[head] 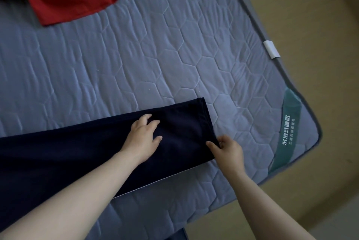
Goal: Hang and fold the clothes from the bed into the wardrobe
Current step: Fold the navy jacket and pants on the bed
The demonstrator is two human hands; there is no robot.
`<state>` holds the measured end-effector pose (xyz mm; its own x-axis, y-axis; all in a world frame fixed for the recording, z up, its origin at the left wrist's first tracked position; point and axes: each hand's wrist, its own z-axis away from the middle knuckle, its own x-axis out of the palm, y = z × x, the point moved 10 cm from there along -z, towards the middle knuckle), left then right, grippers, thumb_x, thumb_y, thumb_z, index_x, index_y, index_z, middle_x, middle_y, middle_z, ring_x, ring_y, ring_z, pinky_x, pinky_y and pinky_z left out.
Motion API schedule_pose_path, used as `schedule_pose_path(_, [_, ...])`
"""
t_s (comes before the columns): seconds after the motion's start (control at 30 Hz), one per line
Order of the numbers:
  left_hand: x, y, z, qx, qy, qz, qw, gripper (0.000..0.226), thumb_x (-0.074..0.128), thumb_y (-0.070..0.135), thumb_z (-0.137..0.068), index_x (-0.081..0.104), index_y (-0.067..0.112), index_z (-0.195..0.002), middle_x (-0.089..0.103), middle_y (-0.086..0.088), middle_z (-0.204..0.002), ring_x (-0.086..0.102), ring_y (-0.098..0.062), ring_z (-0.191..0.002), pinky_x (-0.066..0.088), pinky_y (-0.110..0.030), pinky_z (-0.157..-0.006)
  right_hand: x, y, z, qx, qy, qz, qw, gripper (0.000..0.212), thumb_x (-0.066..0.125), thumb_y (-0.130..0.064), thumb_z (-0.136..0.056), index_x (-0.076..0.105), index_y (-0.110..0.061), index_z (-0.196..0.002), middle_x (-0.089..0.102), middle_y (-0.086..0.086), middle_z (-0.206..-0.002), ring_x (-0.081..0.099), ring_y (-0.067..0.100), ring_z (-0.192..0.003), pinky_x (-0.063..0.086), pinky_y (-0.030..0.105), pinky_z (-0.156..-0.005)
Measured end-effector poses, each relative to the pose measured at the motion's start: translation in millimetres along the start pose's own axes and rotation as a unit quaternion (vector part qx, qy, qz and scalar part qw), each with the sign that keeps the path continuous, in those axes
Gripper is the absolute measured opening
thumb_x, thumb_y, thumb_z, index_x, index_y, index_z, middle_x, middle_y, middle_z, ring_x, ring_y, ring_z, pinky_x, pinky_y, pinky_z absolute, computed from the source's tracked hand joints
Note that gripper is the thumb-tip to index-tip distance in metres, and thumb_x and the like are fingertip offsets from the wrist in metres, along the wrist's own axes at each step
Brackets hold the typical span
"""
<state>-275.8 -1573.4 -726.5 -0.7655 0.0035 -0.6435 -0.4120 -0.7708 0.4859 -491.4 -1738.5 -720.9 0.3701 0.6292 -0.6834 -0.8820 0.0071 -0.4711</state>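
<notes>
On the bed (174,49), the left hand (142,136) presses flat, fingers relaxed, on the navy garment (77,152); the right hand (226,149) pinches its corner.

The left forearm (77,191) and the right forearm (258,197), both bare, are stretched forward from the lower edge of the view. The left grip (143,136) is laid palm down, its fingers (155,123) loosely spread and slightly bent, the tips pressed onto the dark cloth (68,154). Its wrist is held nearly straight. The right grip (227,149) is set near the left one. Its thumb is laid on top of the cloth's corner, which is pinched against the curled fingers. The right wrist is turned slightly inward.
</notes>
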Motion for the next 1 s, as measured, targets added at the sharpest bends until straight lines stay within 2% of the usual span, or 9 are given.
schedule_pose_path(0.1, [0, 2, -5, 0.006, 0.002, -0.007, 1.000, 0.053, 0.056, 0.031, -0.093, 0.039, 0.022, -0.143, 0.006, 0.002, -0.158, 0.011, -0.023, -0.144, 0.024, -0.035, -0.114, -3, -3, 5, -0.028, 0.004, 0.017, 0.999, 0.022, 0.070, -0.036, -0.085, 0.060, -0.016, -0.087, 0.063, -0.004, -0.075, 0.061, 0.013, -0.070, 0.051, 0.032, -0.060])
schedule_pose_path(0.23, [6, 1, -13, -0.005, -0.014, -0.020, 1.000, 0.050, 0.057, 0.033, -0.092, 0.042, 0.026, -0.139, -0.002, 0.006, -0.159, 0.008, -0.025, -0.142, 0.027, -0.038, -0.112, 16, 2, 2, -0.025, -0.084, 0.032, 0.996, 0.045, 0.069, -0.038, -0.084, 0.045, -0.012, -0.057, 0.046, 0.000, -0.054, 0.046, 0.013, -0.052, 0.033, 0.030, -0.050])
schedule_pose_path(0.37, [7, 5, -21, -0.005, -0.019, -0.030, 0.999, 0.046, 0.055, 0.034, -0.093, 0.044, 0.029, -0.137, -0.006, 0.006, -0.159, 0.009, -0.027, -0.140, 0.026, -0.038, -0.112, -3, -4, -2, -0.059, 0.005, 0.012, 0.998, 0.054, 0.062, -0.034, -0.091, 0.032, -0.017, -0.049, 0.035, -0.005, -0.045, 0.034, 0.009, -0.042, 0.025, 0.027, -0.045])
schedule_pose_path(0.47, [10, 8, -22, -0.004, -0.032, -0.041, 0.999, 0.049, 0.054, 0.035, -0.093, 0.041, 0.029, -0.140, -0.005, 0.006, -0.159, 0.010, -0.027, -0.139, 0.025, -0.038, -0.112, -5, 7, 2, -0.020, 0.041, 0.093, 0.995, 0.051, 0.056, -0.040, -0.093, 0.036, -0.019, -0.051, 0.040, -0.005, -0.046, 0.039, 0.010, -0.042, 0.024, 0.026, -0.041])
schedule_pose_path(0.6, [21, 9, -20, -0.006, -0.053, -0.055, 0.997, 0.052, 0.052, 0.037, -0.094, 0.037, 0.029, -0.143, -0.005, 0.007, -0.159, 0.007, -0.027, -0.139, 0.024, -0.040, -0.112, 33, 29, 3, 0.053, -0.103, 0.083, 0.990, 0.045, 0.062, -0.049, -0.087, 0.055, -0.015, -0.059, 0.057, 0.001, -0.055, 0.055, 0.016, -0.055, 0.033, 0.027, -0.046])
schedule_pose_path(0.7, [14, 19, -23, 0.014, -0.010, -0.100, 0.995, 0.036, 0.051, 0.041, -0.093, 0.053, 0.031, -0.127, 0.013, 0.004, -0.158, 0.015, -0.028, -0.136, 0.022, -0.043, -0.110, 40, 34, 2, 0.100, -0.149, -0.007, 0.984, 0.040, 0.066, -0.052, -0.082, 0.068, -0.013, -0.072, 0.068, -0.001, -0.066, 0.064, 0.012, -0.066, 0.044, 0.025, -0.055])
schedule_pose_path(0.83, [7, 52, -37, 0.048, 0.008, -0.093, 0.995, 0.015, 0.052, 0.043, -0.092, 0.057, 0.029, -0.092, 0.043, 0.010, -0.139, 0.030, -0.021, -0.130, 0.023, -0.041, -0.103, 35, 56, 6, 0.170, -0.184, -0.006, 0.968, 0.046, 0.068, -0.051, -0.081, 0.055, -0.012, -0.061, 0.056, 0.000, -0.055, 0.056, 0.014, -0.054, 0.046, 0.027, -0.052])
schedule_pose_path(0.93, [13, 79, -56, 0.060, -0.025, -0.076, 0.995, 0.017, 0.050, 0.037, -0.094, 0.042, 0.024, -0.101, 0.055, -0.001, -0.122, 0.047, -0.026, -0.119, 0.030, -0.041, -0.102, 36, 61, 12, 0.180, -0.214, -0.071, 0.958, 0.043, 0.072, -0.040, -0.082, 0.061, 0.000, -0.074, 0.060, 0.011, -0.069, 0.063, 0.020, -0.063, 0.058, 0.034, -0.064])
schedule_pose_path(1.0, [20, 87, -68, 0.041, -0.063, -0.044, 0.996, 0.032, 0.049, 0.035, -0.096, 0.038, 0.018, -0.121, 0.054, -0.006, -0.128, 0.049, -0.028, -0.119, 0.034, -0.043, -0.104, 35, 55, 13, 0.150, -0.219, -0.104, 0.959, 0.048, 0.073, -0.035, -0.083, 0.064, 0.012, -0.086, 0.061, 0.015, -0.075, 0.064, 0.022, -0.069, 0.058, 0.035, -0.068])
